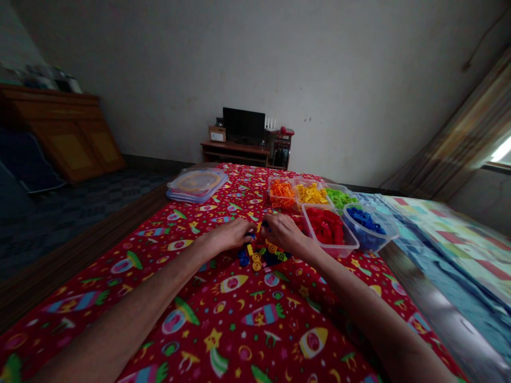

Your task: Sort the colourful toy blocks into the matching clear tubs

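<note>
My left hand (238, 233) has its fingers closed on a small blue building block (250, 234), partly hidden by the fingertips. Close beside it, my right hand (281, 230) is bent over with fingers pinched around a dark piece that looks blue, mostly covered. Just below both hands lies a loose group of toy pieces on the red cloth (223, 340): yellow round pieces (256, 261), a blue piece (243, 259) and dark blue ones (272, 258). A few yellow and green bits show under my right palm.
To the right stand clear tubs of sorted pieces: orange (282, 192), yellow (312, 193), green (339, 198), red (325, 226) and blue (364, 221). Stacked plastic lids (197, 185) lie at the far left. A bed (451, 244) adjoins the table's right side.
</note>
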The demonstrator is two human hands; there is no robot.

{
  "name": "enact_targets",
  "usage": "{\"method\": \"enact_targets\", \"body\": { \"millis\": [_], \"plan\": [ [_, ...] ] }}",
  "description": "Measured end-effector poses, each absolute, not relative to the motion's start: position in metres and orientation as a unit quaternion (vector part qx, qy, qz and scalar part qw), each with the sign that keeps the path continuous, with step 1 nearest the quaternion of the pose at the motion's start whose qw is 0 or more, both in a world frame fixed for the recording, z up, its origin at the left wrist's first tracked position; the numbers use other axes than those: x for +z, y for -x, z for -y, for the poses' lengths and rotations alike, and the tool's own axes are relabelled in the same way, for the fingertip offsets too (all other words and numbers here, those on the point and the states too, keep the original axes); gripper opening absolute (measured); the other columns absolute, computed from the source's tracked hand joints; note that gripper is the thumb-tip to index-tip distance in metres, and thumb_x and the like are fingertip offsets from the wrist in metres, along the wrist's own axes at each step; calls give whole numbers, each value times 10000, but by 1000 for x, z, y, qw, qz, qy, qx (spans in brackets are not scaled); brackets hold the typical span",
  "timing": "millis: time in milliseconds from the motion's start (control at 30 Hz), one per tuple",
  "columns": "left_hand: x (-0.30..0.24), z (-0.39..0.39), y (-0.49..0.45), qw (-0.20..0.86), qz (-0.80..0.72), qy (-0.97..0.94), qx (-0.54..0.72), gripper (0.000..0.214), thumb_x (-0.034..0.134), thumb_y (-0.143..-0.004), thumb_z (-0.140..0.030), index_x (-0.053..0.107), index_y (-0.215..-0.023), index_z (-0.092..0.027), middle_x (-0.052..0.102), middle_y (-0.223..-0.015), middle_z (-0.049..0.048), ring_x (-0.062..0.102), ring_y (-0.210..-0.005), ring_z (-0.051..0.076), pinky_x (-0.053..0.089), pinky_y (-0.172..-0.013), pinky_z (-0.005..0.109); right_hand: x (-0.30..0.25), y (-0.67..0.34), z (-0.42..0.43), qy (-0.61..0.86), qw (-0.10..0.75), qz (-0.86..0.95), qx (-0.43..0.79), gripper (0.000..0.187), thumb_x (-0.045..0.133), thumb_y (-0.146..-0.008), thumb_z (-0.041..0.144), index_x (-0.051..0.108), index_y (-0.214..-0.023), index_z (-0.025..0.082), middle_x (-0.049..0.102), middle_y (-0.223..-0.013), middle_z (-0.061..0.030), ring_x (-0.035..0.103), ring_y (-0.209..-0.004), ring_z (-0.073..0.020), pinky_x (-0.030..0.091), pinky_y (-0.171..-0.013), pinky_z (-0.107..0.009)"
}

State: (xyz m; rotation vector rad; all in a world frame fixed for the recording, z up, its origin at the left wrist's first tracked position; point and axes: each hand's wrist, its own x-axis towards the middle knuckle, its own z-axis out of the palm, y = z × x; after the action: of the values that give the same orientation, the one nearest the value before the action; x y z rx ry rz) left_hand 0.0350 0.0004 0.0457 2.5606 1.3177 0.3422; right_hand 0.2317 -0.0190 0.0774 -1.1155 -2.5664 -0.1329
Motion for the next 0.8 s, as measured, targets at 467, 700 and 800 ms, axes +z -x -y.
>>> {"method": "enact_targets", "body": {
  "millis": [467, 700, 800],
  "plan": [
    [54, -8, -45, 365, -497, -698, 364, 371, 671, -672, -385, 569, -953, -166, 668, -726, 12, 634, -667, 181, 472, -591, 268, 76, -231, 9, 415, 231, 879, 49, 235, 492, -867, 196, 623, -1057, 148, 681, -823, -61, 602, -727, -144, 366, -648, -225],
    [62, 6, -53, 534, -459, -566, 429, 509, 758, -601, -396, 539, -999, -167, 682, -796, 13, 664, -737, 167, 501, -711, 280, 74, -231, 7, 322, 259, 902, 123, 323, 551, -845, 166, 593, -1164, 139, 682, -837, -67, 578, -693, -131, 352, -624, -215],
    [62, 6, -55, 536, -453, -576, 419, 525, 761, -602, -434, 548, -1002, -168, 688, -802, 19, 669, -762, 184, 508, -720, 295, 74, -233, 7, 310, 262, 907, 114, 275, 527, -856, 148, 610, -1118, 134, 673, -813, -59, 543, -652, -111, 321, -600, -210]
  ]
}}
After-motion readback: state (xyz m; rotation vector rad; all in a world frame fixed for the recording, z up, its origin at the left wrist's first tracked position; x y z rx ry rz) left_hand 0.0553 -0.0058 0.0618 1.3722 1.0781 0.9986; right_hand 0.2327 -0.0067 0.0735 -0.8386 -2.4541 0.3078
